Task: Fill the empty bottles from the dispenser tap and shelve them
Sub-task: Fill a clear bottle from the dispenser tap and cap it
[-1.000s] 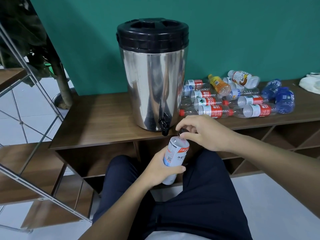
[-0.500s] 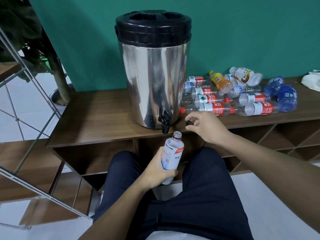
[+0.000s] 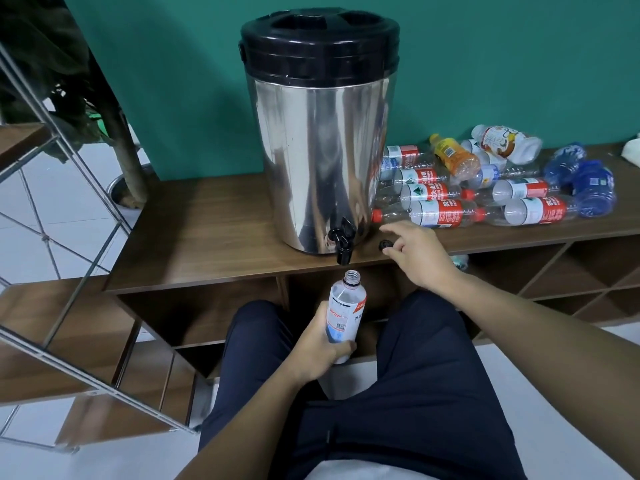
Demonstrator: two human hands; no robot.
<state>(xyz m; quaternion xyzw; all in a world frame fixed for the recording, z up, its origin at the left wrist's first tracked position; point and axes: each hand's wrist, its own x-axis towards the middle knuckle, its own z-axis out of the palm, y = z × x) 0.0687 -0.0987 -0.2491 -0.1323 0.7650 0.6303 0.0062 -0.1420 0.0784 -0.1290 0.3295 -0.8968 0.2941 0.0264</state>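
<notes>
I am looking at an indoor room: teal wall [image 3: 519, 64] behind a wooden cubby shelf [image 3: 214, 237], tiled floor [image 3: 45, 209] beside it.

Uncapped bottle [image 3: 344, 311] in left hand [image 3: 317, 348] below tap [image 3: 343, 242]
</notes>
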